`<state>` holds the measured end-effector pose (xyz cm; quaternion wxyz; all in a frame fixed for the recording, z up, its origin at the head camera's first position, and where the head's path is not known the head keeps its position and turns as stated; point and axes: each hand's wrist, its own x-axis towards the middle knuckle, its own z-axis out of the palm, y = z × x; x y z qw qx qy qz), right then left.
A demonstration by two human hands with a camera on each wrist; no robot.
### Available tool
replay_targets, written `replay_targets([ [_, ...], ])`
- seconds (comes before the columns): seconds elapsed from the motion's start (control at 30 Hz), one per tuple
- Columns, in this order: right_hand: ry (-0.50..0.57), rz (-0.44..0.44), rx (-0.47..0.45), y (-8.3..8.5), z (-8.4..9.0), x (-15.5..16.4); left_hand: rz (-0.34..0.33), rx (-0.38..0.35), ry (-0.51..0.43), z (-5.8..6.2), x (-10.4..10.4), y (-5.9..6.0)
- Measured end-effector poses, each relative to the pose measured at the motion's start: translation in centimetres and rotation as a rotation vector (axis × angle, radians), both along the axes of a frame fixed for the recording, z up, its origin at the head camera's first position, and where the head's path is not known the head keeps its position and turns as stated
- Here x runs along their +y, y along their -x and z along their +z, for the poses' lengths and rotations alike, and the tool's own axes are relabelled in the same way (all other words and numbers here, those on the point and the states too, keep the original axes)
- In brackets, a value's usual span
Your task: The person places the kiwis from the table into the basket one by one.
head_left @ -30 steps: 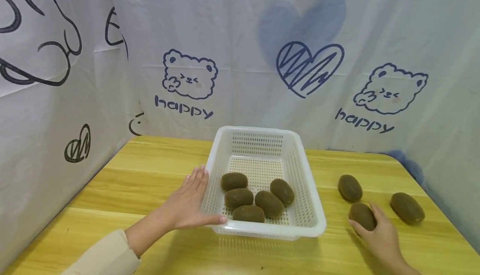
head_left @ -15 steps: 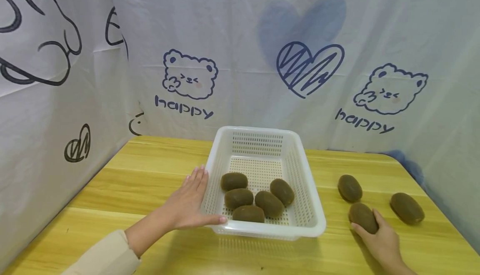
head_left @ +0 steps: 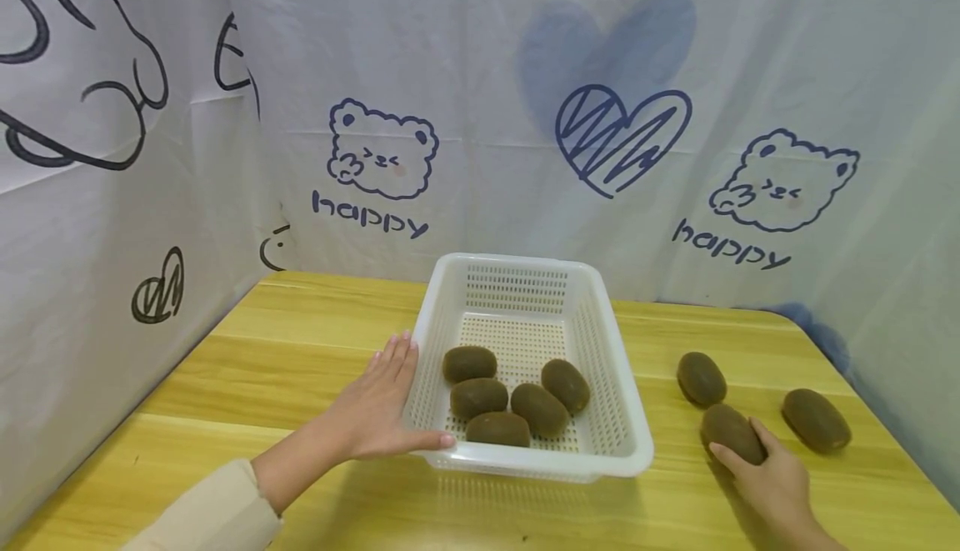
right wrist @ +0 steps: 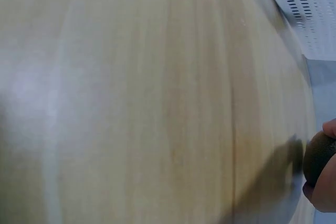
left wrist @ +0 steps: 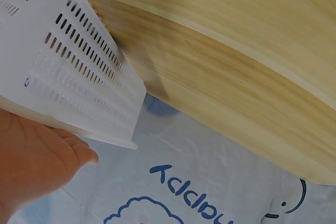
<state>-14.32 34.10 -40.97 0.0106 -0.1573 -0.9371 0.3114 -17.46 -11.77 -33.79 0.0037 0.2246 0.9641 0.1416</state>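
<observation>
The right hand (head_left: pixel 776 488) curls its fingers (head_left: pixel 738 458) around the near end of a kiwi (head_left: pixel 729 431) on the bench (head_left: pixel 300 351); its long axis runs away leftward from them. Left hand (head_left: pixel 371 409), fingers straight, presses the white basket (head_left: pixel 611 451) wall. Two more kiwis (head_left: pixel 701 378) lie just beyond.

The person's left arm wears a long sleeve (head_left: pixel 213 509) of pale cream, beige-tinted fabric, soft and plain, without print or buttons in view; its cuff ends at the wrist in a rounded, slightly bunched edge. The left hand (head_left: pixel 371 413) is bare, with no ring, watch or bracelet showing. The right hand (head_left: pixel 776 488) is bare too, and no sleeve shows on that wrist.
</observation>
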Motion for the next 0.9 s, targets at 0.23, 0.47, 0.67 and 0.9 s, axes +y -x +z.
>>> replay_targets([
  [0.23, 0.038, 0.005, 0.04, 0.3, 0.9, -0.2, 0.002, 0.005, -0.003, -0.1, 0.0, 0.0],
  [0.47, 0.028, 0.001, 0.066, 0.8, 2.0, -0.6, -0.001, -0.011, -0.005, 0.1, -0.1, 0.0],
  [0.67, 0.008, 0.035, 0.099, 1.0, 2.6, -1.0, -0.001, -0.004, -0.003, 0.0, -0.1, 0.0],
  [0.9, 0.005, 0.078, 0.136, 1.3, 3.4, -1.9, -0.005, 0.003, -0.011, -0.1, -0.1, 0.0],
])
